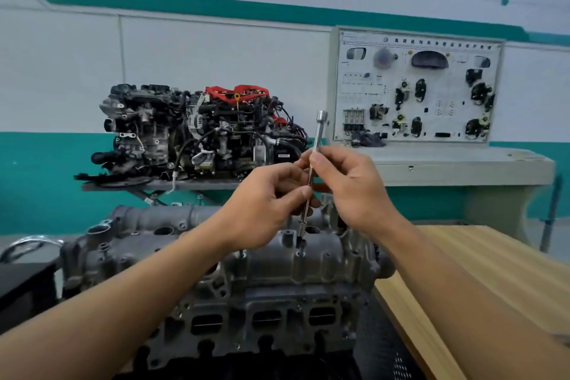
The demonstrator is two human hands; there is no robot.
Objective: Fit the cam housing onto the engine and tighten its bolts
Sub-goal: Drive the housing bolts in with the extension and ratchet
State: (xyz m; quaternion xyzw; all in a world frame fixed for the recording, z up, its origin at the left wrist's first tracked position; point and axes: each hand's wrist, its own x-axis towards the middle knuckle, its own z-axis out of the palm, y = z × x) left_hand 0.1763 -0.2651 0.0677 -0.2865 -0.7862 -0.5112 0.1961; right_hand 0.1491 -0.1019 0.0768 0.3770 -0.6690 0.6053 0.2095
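A grey aluminium cam housing (320, 256) sits on top of the engine head (246, 318) in front of me. A long chrome extension bar (317, 133) with a socket end on top stands nearly upright, its lower tip on a bolt (301, 241) in the housing's upper face. My left hand (265, 207) pinches the bar's lower shaft between thumb and fingers. My right hand (348, 182) pinches the shaft a little higher up. A second bolt (242, 253) stands in the housing to the left.
A light wooden board (462, 271) lies to the right of the engine. A complete engine (197, 133) sits on a stand behind, with a white training panel (416, 89) on a grey console at the back right. A dark box (21, 284) is at the left edge.
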